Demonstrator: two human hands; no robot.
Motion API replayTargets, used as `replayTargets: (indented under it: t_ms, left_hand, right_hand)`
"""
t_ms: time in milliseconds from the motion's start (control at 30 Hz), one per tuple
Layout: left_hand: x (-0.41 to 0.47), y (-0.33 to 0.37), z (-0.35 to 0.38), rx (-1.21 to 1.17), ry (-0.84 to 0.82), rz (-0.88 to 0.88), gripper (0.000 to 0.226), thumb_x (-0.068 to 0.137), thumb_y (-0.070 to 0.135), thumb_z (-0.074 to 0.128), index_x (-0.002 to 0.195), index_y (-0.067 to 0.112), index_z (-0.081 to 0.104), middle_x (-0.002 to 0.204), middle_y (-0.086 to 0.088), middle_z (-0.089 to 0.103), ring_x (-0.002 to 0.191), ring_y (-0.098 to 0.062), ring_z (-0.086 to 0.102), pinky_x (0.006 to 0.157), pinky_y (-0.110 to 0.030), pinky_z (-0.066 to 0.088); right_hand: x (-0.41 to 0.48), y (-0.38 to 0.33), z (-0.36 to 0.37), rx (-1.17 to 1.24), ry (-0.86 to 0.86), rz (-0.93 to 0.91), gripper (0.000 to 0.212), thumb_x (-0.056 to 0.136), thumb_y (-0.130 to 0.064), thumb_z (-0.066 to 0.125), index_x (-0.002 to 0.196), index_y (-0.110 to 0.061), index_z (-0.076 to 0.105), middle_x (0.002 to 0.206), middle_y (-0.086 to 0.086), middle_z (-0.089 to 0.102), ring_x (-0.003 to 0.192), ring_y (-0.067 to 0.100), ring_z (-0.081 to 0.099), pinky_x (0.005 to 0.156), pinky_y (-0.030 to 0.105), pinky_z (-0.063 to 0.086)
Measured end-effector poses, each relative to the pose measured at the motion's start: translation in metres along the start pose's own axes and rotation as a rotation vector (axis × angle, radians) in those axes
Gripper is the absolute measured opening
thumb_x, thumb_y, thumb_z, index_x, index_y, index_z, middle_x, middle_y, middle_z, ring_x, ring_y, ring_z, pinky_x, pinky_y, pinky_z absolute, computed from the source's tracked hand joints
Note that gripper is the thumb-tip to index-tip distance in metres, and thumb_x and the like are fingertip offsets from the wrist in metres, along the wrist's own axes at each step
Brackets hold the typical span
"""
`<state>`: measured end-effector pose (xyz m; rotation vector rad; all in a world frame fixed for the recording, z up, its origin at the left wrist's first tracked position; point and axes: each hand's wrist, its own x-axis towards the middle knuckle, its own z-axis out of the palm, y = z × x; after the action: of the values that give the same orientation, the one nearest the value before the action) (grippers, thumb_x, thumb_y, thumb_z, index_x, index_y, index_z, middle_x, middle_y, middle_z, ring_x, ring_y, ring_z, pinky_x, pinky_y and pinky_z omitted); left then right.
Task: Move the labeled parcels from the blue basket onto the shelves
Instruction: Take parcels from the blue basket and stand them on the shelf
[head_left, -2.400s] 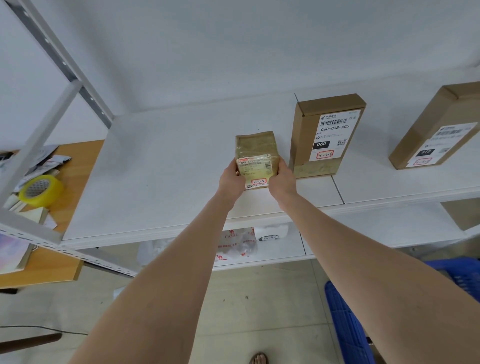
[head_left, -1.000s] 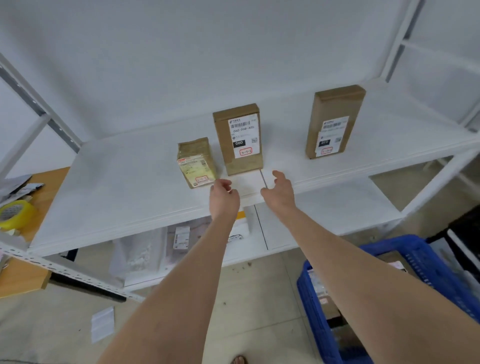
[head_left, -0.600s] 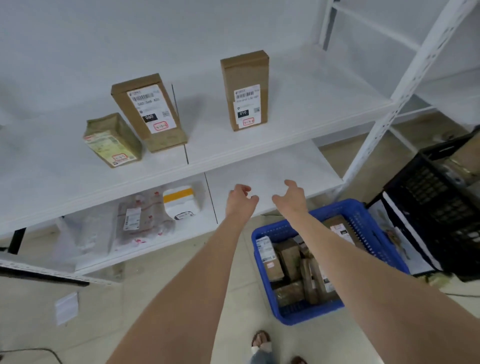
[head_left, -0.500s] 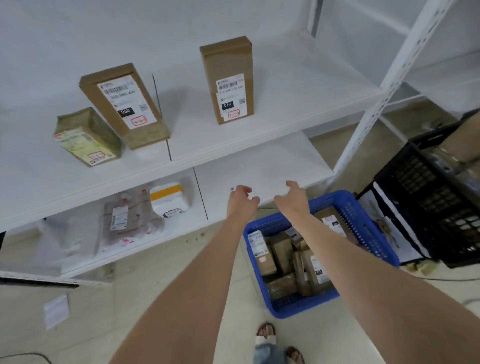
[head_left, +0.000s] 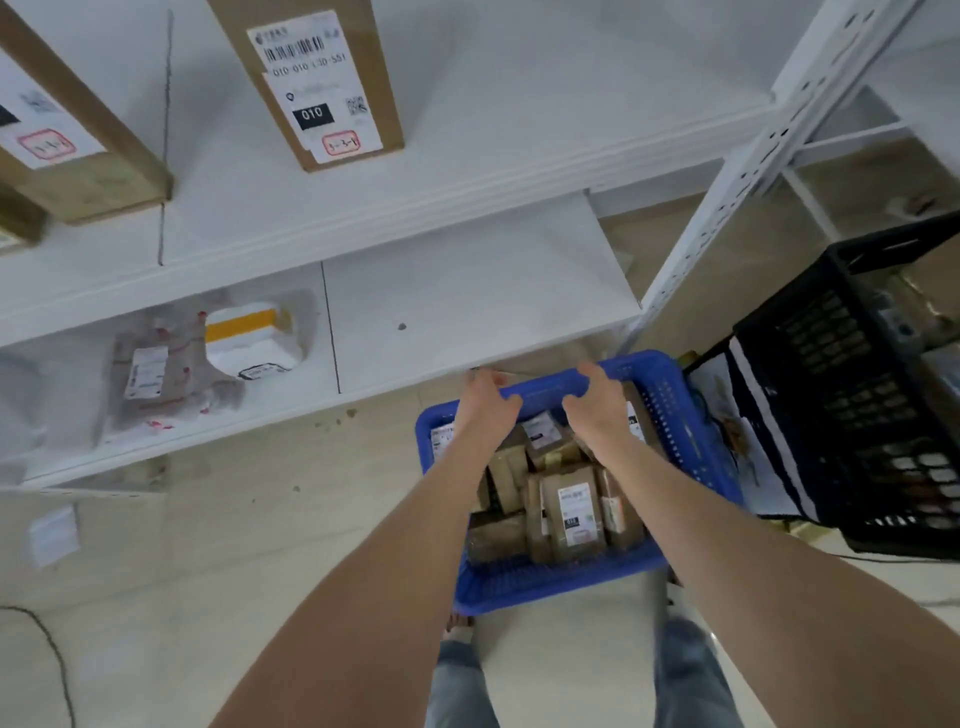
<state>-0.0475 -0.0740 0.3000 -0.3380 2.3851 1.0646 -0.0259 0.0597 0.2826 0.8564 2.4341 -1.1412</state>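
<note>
**Both hands above the parcel basket**

White metal shelves (head_left: 467, 171) fill the upper field, over a pale tiled floor. On the upper shelf we see a tall brown box (head_left: 311, 78) marked 010 standing upright, with a second labeled box (head_left: 67, 130) to its left. On the lower shelf lie a white packet (head_left: 249, 338) and a clear bagged parcel (head_left: 156, 374). On the floor stands the blue basket (head_left: 691, 441), packed with brown labeled parcels (head_left: 571, 514). Our left hand (head_left: 485, 410) and right hand (head_left: 597, 410) hover over its far end, each grip released, fingers loosely curled, holding nothing. A black crate (head_left: 857, 415) stands just beside the basket, to its right.
</note>
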Motion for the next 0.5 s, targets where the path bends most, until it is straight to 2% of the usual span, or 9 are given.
replayTargets:
  t_ms: [133, 233, 333, 433, 500]
  left_hand:
    - [0.014, 0.011, 0.072, -0.043, 0.046, -0.106, 0.036, 0.092, 0.014, 0.052, 0.127, 0.011, 0.047, 0.129, -0.010, 0.050, 0.100, -0.024, 0.056, 0.077, -0.029, 0.042]
    - [0.020, 0.017, 0.128, -0.069, 0.058, -0.191, 0.035, 0.092, 0.015, 0.054, 0.126, 0.012, 0.048, 0.128, -0.010, 0.051, 0.106, -0.024, 0.055, 0.085, -0.031, 0.043]
    - [0.028, 0.014, 0.176, -0.091, 0.064, -0.253, 0.035, 0.091, 0.015, 0.054, 0.125, 0.013, 0.048, 0.125, -0.009, 0.053, 0.107, -0.026, 0.056, 0.087, -0.033, 0.046]
    - [0.037, -0.006, 0.215, -0.113, 0.067, -0.314, 0.033, 0.091, 0.013, 0.053, 0.124, 0.013, 0.048, 0.122, -0.008, 0.054, 0.098, -0.023, 0.057, 0.078, -0.031, 0.047]
    - [0.045, -0.029, 0.239, -0.112, 0.060, -0.364, 0.034, 0.090, 0.012, 0.053, 0.124, 0.013, 0.047, 0.122, -0.008, 0.055, 0.096, -0.021, 0.057, 0.076, -0.031, 0.046]
  right_hand:
    - [0.048, 0.049, -0.024, -0.014, -0.149, -0.003, 0.055, 0.093, -0.013, 0.053, 0.144, -0.020, 0.033, 0.139, 0.013, 0.043, 0.105, 0.031, 0.059, 0.078, 0.035, 0.050]
    - [0.078, 0.092, -0.039, -0.050, -0.214, -0.033, 0.054, 0.090, -0.011, 0.054, 0.142, -0.021, 0.039, 0.135, 0.010, 0.049, 0.107, 0.026, 0.057, 0.083, 0.035, 0.051]
    - [0.105, 0.129, -0.042, -0.077, -0.257, -0.056, 0.052, 0.091, -0.012, 0.055, 0.140, -0.025, 0.041, 0.133, 0.009, 0.049, 0.096, 0.019, 0.056, 0.074, 0.030, 0.049]
    - [0.128, 0.164, -0.027, -0.132, -0.322, -0.052, 0.053, 0.092, -0.015, 0.055, 0.141, -0.028, 0.039, 0.130, 0.009, 0.050, 0.098, 0.024, 0.057, 0.067, 0.027, 0.045]
    - [0.138, 0.184, -0.010, -0.166, -0.377, -0.031, 0.055, 0.091, -0.013, 0.054, 0.141, -0.027, 0.037, 0.126, 0.009, 0.051, 0.094, 0.026, 0.060, 0.057, 0.025, 0.045]
